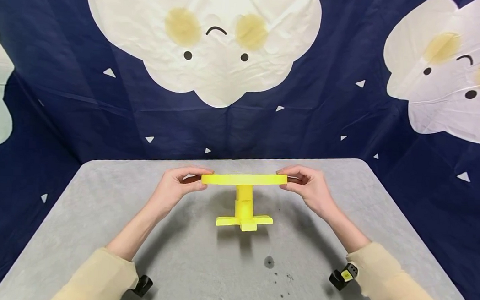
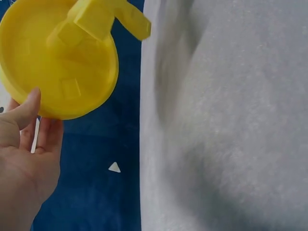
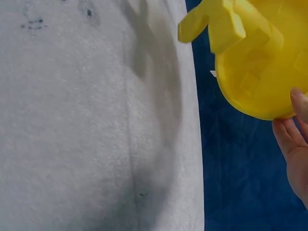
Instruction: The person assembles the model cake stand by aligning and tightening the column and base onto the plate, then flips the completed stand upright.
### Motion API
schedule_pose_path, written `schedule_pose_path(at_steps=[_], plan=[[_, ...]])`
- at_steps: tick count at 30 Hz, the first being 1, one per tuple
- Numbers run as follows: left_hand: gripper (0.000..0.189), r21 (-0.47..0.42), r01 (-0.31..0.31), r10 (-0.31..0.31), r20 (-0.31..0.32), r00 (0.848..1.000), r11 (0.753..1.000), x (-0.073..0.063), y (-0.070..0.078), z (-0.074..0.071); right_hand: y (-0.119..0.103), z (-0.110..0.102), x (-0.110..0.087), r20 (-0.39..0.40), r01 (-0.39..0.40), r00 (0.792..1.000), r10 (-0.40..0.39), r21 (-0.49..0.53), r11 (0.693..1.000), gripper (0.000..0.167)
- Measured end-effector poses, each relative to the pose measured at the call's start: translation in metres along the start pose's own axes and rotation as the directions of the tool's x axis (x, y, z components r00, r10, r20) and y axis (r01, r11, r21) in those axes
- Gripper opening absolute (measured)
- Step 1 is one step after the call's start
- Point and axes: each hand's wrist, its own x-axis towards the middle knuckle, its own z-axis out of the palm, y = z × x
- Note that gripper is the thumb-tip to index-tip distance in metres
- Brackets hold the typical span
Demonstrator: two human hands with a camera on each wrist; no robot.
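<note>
A yellow toy table (image 1: 245, 179) with a round top, a central post and a foot of spread legs is held upright above the grey table. My left hand (image 1: 176, 181) pinches the left rim of the round top, thumb below and fingers above. On the opposite rim my right hand (image 1: 307, 185) pinches in the same way. In the left wrist view the underside of the yellow top (image 2: 72, 91) shows, with raised square marks. The right wrist view shows the post and legs (image 3: 226, 24) from below, beside my right thumb. Shadows of foot and hands fall on the surface.
The grey table (image 1: 224, 268) has a dark round spot (image 1: 269, 262) and several small specks near its middle. A dark blue curtain (image 1: 114, 110) with white clouds hangs behind and at both sides. Black wrist devices (image 1: 342, 276) sit under both sleeves.
</note>
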Motion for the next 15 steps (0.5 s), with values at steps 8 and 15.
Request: schedule_pose_path(at_steps=[8, 15], plan=[[0.039, 0.012, -0.061, 0.061, -0.004, 0.998, 0.998, -0.004, -0.011, 0.000, 0.006, 0.004, -0.004, 0.013, 0.011, 1.000, -0.011, 0.032, 0.999, 0.032], [0.033, 0.023, -0.128, 0.129, -0.006, 0.992, 0.991, -0.009, -0.016, 0.003, 0.011, 0.006, -0.009, 0.025, 0.003, 1.000, -0.003, 0.029, 1.000, 0.030]])
